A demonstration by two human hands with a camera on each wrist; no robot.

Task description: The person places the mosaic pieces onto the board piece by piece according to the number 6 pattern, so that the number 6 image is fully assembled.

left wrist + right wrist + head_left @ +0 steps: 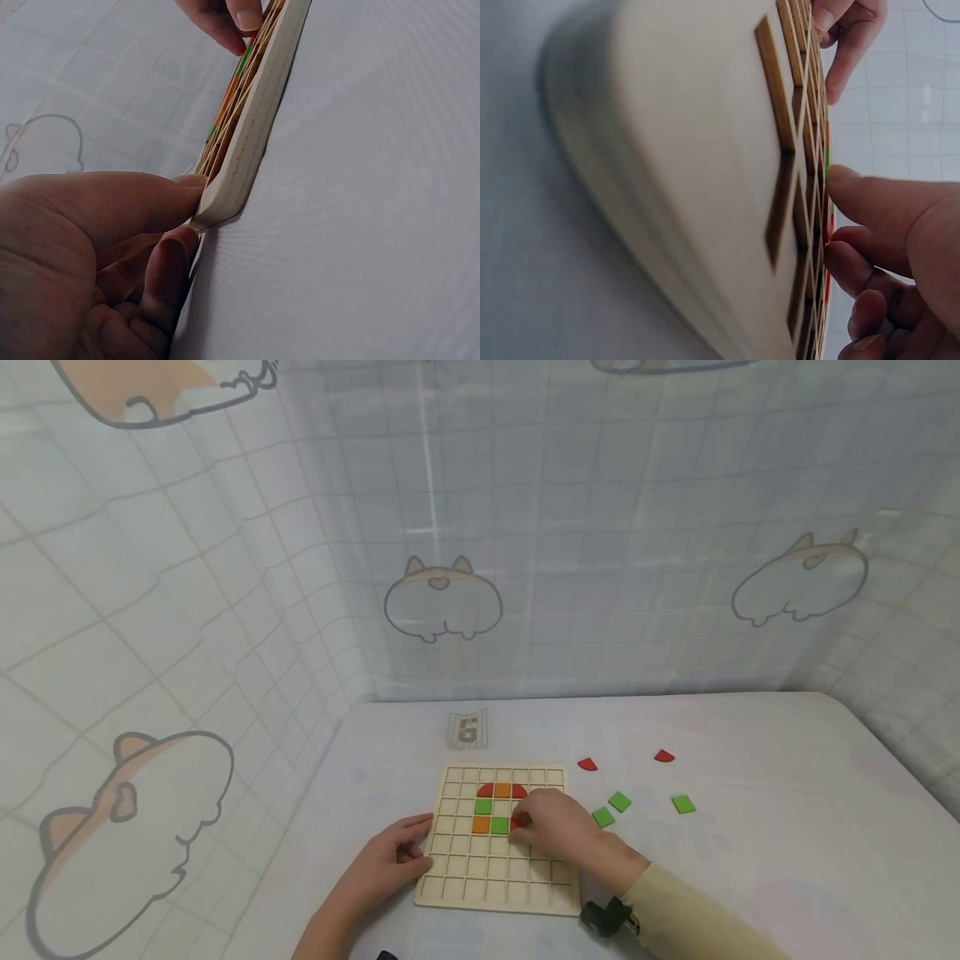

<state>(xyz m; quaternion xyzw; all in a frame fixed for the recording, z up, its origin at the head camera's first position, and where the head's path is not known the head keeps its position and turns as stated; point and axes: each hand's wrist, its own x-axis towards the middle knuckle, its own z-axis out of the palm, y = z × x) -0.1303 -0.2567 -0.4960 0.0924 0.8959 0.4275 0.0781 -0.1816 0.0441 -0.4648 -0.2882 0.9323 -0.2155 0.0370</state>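
A pale wooden grid board (469, 887) lies on the table. At its left edge is my left hand (386, 864), with thumb and curled fingers holding the rim, as the left wrist view shows close up. Over the board's middle, my right hand (558, 827) pinches a red quarter-round piece (514, 823) between thumb and fingers, at a cell right of a green square (499, 826). That piece is mostly hidden by the fingertips. Also in cells are an orange square (481, 824), another green square (483, 806), a second orange square (502, 790) and two red rounded pieces (486, 790).
Loose on the table right of the board lie green squares (619, 801) and red quarter-round pieces (587, 764). A small printed pattern card (467, 729) lies behind the board. Patterned white curtains (562, 568) surround the table (750, 860) at the back and sides.
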